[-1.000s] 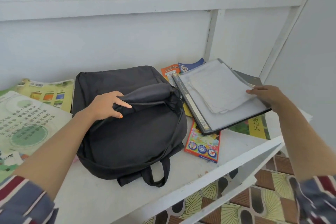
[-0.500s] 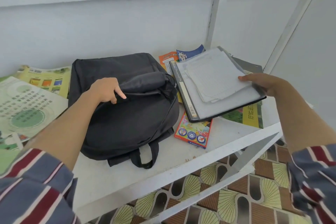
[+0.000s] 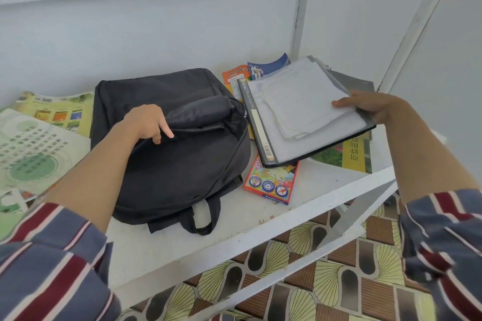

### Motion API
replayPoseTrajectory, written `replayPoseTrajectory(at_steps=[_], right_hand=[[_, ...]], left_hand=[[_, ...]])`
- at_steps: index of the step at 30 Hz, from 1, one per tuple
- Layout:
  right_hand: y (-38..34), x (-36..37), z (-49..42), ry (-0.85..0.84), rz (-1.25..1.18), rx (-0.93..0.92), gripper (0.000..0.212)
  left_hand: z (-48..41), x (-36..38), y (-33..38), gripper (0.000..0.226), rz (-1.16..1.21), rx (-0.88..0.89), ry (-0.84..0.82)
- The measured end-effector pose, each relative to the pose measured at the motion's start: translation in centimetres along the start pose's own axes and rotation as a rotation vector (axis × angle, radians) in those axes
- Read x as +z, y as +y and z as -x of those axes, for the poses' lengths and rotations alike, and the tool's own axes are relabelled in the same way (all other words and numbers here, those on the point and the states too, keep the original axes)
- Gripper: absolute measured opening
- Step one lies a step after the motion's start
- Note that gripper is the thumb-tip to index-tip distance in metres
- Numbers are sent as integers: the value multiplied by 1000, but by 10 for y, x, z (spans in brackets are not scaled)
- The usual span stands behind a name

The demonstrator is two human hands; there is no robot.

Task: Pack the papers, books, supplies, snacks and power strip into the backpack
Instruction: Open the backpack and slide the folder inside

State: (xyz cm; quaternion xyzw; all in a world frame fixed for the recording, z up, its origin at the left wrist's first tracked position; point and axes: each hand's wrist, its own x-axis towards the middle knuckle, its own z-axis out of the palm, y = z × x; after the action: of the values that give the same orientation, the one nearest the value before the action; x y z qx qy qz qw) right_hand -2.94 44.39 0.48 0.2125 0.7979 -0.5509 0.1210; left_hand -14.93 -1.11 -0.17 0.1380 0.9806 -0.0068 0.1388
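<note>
Backpack [image 3: 169, 164] flap edge sits inside the curled fingers [image 3: 156, 135] of the left hand [image 3: 146, 122], with the index finger straighter and pointing along the fabric. The black bag lies flat on a white shelf [image 3: 234, 229], carry loop toward the viewer.

To its right, the right hand [image 3: 370, 107] pinches a grey folder [image 3: 313, 143] by its far edge. The thumb presses down on loose papers [image 3: 302, 101] stacked on top, and the other fingers are hidden beneath. The folder's near corner overlaps a colourful crayon box [image 3: 271, 182], and whether they touch cannot be told.

A yellow-green book [image 3: 357, 156] lies under the folder, and more books [image 3: 34, 148] lie left of the bag. Both arms wear striped sleeves [image 3: 52, 255].
</note>
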Motion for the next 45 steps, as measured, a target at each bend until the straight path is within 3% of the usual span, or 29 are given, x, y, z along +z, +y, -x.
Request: replayPoseTrajectory(at_steps=[8, 15, 30, 36, 45], right_hand=[[3, 4, 1, -51, -70, -61, 41], [13, 11, 1, 13, -183, -111, 46], [12, 8, 24, 98, -368, -172, 31], [4, 3, 35, 122, -418, -251, 31], [-7, 36, 65, 3, -470, -331, 37]], left_hand=[[-5, -3, 3, 34, -52, -5, -46], [-3, -2, 3, 35, -43, -11, -47], [1, 1, 7, 34, -66, -23, -31], [4, 5, 5, 34, -56, 10, 23], [16, 17, -9, 34, -35, 176, 204]])
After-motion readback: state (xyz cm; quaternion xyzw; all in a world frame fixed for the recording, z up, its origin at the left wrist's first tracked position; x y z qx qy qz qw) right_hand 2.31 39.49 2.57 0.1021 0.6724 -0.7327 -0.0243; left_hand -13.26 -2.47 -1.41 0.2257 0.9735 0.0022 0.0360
